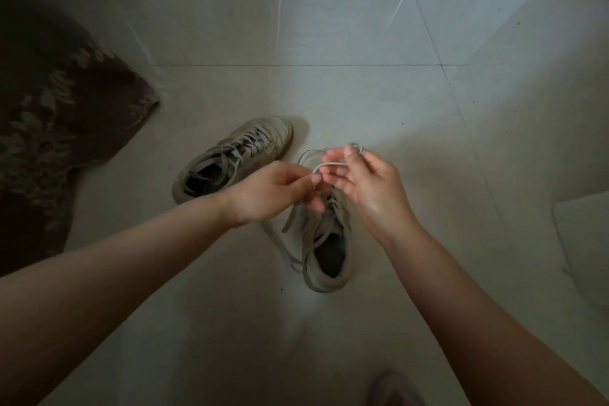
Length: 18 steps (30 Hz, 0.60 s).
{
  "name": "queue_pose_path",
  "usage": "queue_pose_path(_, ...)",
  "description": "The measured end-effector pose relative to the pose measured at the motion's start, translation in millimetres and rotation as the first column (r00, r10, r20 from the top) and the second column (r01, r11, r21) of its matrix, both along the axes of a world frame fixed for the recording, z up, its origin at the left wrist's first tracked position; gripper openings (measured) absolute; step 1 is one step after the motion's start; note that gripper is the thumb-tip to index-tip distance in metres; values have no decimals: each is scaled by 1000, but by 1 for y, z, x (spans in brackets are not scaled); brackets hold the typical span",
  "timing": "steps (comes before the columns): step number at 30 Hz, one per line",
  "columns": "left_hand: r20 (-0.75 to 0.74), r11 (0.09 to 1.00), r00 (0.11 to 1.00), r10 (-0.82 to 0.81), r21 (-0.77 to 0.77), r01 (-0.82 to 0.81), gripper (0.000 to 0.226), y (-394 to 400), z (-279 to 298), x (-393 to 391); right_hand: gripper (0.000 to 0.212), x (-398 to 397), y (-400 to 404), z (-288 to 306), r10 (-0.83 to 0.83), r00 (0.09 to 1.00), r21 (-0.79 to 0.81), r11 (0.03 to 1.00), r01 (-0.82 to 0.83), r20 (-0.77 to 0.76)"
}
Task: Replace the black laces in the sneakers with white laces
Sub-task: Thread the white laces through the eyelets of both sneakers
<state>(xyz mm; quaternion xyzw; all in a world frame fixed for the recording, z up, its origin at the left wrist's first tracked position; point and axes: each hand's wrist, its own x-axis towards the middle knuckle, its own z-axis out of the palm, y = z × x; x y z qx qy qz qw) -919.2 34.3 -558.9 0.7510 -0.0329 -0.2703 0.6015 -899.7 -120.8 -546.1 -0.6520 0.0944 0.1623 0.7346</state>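
On the pale tiled floor (329,92) stood two sneakers: the left sneaker (230,158), fully laced, lay angled away, while the near sneaker (326,241) pointed straight ahead, its long axis running away from the person. Both hands hovered over its toe end. The left hand (273,189) pinched one end of a white lace (329,165), and the right hand (369,181) held its other part (fingers curled round it). The eyelets lay directly below the grip, about equally near both hands.
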Motion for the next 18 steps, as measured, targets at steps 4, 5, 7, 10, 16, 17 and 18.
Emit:
queue_pose_path(4,37,992,998,-51,121,46,21,7,-10,-4,33,6,-7,2,-140,988,105,984,146,-59)
queue_pose_path(5,49,976,994,-100,201,88,20,9,-14,-5,33,7,-8,2,-176,981,147,971,186,-79)
queue_pose_path(7,89,900,977,-195,411,143,20,14,-28,-9,34,9,-10,3,-238,964,220,941,258,-115)
queue_pose_path(10,100,783,961,-257,604,146,21,18,-39,-14,34,10,-10,1,-261,956,243,927,287,-132)
queue_pose_path(16,92,704,965,-247,701,113,18,13,-43,-13,31,13,-13,0,-215,964,220,944,246,-153)
queue_pose_path(17,82,719,971,-223,687,107,18,12,-44,-12,31,14,-14,0,-207,966,217,947,238,-154)
queue_pose_path(18,72,731,977,-202,675,101,17,11,-45,-11,30,16,-14,1,-209,966,215,947,239,-154)
